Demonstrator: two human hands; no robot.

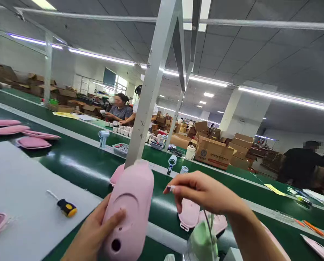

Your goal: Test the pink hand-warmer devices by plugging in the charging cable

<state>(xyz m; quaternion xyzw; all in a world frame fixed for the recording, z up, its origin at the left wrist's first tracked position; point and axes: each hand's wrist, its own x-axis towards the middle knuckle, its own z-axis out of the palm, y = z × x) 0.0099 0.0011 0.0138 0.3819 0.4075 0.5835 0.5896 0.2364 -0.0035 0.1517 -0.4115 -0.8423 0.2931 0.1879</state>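
Note:
My left hand (96,226) is wrapped round a pink plastic casing (133,206), its thumb lying across the front near a curved groove. A dark round hole shows near the casing's lower end. To the right of it, my right hand (197,190) pinches a small whitish piece (171,188) between thumb and finger, apart from the casing. Below my right hand lie pink shells (189,214) and a light green object (201,237) with a cable.
A screwdriver (66,207) lies on the white sheet (20,195) at left. Pink pieces (34,142) rest on the green belt (77,163). A metal post (148,94) rises ahead. Small blue fans (172,161), cartons (215,152) and several people are beyond.

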